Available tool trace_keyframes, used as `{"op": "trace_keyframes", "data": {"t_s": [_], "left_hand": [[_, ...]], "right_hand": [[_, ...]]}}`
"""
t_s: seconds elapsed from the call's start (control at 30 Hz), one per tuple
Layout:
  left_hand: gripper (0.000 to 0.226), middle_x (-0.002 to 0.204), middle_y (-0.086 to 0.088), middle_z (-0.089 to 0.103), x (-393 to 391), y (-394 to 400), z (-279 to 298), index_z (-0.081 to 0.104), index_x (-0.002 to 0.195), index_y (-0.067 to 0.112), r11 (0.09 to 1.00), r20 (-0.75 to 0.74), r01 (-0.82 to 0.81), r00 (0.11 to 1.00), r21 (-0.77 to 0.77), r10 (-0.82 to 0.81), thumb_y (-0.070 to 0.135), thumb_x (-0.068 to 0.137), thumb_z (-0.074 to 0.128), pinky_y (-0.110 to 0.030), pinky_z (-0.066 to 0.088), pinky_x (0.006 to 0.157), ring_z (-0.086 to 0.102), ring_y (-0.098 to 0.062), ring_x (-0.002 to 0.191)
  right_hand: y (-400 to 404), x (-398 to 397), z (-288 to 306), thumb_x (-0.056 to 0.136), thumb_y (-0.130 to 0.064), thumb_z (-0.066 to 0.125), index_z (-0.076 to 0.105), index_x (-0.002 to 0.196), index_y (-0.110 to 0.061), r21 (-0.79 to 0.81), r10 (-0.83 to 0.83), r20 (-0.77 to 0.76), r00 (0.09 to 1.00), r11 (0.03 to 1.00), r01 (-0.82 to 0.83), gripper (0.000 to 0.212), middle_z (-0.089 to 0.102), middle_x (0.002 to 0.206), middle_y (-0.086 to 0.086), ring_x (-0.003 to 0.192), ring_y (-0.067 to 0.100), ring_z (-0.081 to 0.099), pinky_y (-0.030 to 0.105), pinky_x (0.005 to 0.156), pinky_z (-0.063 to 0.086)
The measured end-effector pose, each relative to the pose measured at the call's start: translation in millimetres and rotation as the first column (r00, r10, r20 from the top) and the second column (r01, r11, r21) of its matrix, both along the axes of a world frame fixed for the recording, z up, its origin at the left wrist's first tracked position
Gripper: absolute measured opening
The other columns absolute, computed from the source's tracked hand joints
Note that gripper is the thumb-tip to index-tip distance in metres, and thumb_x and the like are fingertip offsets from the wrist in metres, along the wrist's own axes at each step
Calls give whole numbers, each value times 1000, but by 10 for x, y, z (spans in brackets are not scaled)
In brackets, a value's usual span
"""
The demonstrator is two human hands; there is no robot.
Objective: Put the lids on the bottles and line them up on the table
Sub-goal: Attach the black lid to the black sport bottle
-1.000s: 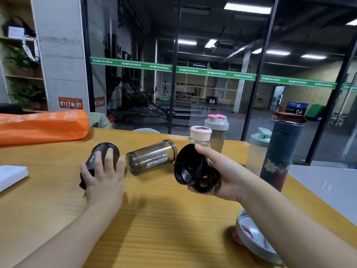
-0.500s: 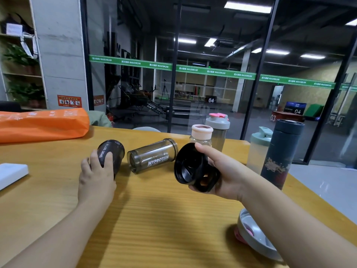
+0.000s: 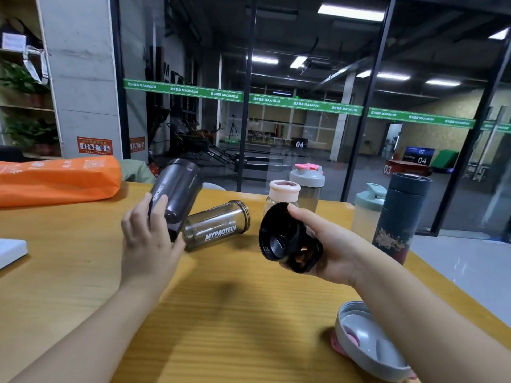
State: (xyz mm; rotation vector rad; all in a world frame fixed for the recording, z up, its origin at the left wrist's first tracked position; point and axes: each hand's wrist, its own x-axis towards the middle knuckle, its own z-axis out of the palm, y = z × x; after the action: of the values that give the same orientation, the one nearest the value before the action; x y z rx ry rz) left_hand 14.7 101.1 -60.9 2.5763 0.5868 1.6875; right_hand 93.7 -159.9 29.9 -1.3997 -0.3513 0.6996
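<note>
The left hand (image 3: 148,239) grips the smooth dark plastic bottle (image 3: 175,190), now lifted and tilted off the wooden table (image 3: 235,313), no longer lying there. The right hand (image 3: 331,252) holds the round black lid (image 3: 284,239) beside it.

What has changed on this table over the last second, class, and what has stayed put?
The left hand, which rested on the dark bottle as it lay on the table, has gripped it and lifted it, tilting it towards upright. The right hand holds the black lid as before. The MYPROTEIN bottle lies on its side, and the grey lid and the standing bottles have not moved.
</note>
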Motion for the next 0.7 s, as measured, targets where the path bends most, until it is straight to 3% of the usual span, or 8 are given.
{"op": "trace_keyframes", "data": {"t_s": [0.13,0.17,0.23,0.3,0.43,0.47,0.63,0.7], "left_hand": [[72,135,-28,34,122,-392,183,32,135,1,959,219,285,935,1,-278,20,76,67,-35,25,110,31,-39,123],[71,135,-27,35,159,-473,213,31,136,1,931,258,364,901,-12,-349,23,78,64,-32,24,113,31,-37,126],[70,134,-19,34,258,-627,240,29,137,2,848,339,525,813,-74,-474,27,79,59,-43,31,112,34,-32,129],[70,132,-8,34,322,-804,260,28,138,6,729,429,663,715,-170,-552,30,79,58,-49,38,104,40,-26,127],[62,113,15,36,367,-1128,203,28,137,1,515,562,788,607,-337,-562,21,83,54,0,35,87,39,27,105],[60,110,19,33,376,-1159,173,29,135,5,481,574,798,599,-364,-559,24,83,51,4,32,82,38,31,98],[55,108,20,44,439,-1124,70,34,123,23,315,591,835,544,-451,-595,49,74,38,1,36,76,47,24,90],[47,109,18,48,505,-1139,4,40,117,29,283,579,831,541,-478,-610,51,76,36,-2,38,78,49,19,92]], "right_hand": [[-78,111,25,57,-42,73,66,96,-15,-8,-49,51,997,999,50,48,73,74,2,63,17,67,25,51,50],[-106,139,38,58,-41,73,65,92,-15,5,-73,66,995,997,73,44,72,69,0,62,16,65,25,51,49],[-186,218,61,59,-38,73,63,88,-15,46,-127,78,989,991,124,39,70,67,2,71,19,62,31,60,48],[-286,300,82,57,-36,73,62,90,-14,90,-183,69,981,980,177,40,70,78,6,80,23,61,35,70,47],[-490,493,55,58,-39,71,62,100,-14,97,-249,58,967,965,243,49,69,99,11,89,25,63,35,79,47],[-539,560,31,60,-39,70,62,102,-15,92,-245,74,967,967,238,49,69,99,11,88,25,63,35,78,48],[-737,815,-179,64,-40,74,61,107,-15,53,-176,219,960,984,168,51,70,92,8,81,18,65,28,69,49],[-773,912,-288,57,-51,81,58,117,-14,20,-128,328,936,991,129,74,69,99,10,85,21,65,31,70,48]]}}
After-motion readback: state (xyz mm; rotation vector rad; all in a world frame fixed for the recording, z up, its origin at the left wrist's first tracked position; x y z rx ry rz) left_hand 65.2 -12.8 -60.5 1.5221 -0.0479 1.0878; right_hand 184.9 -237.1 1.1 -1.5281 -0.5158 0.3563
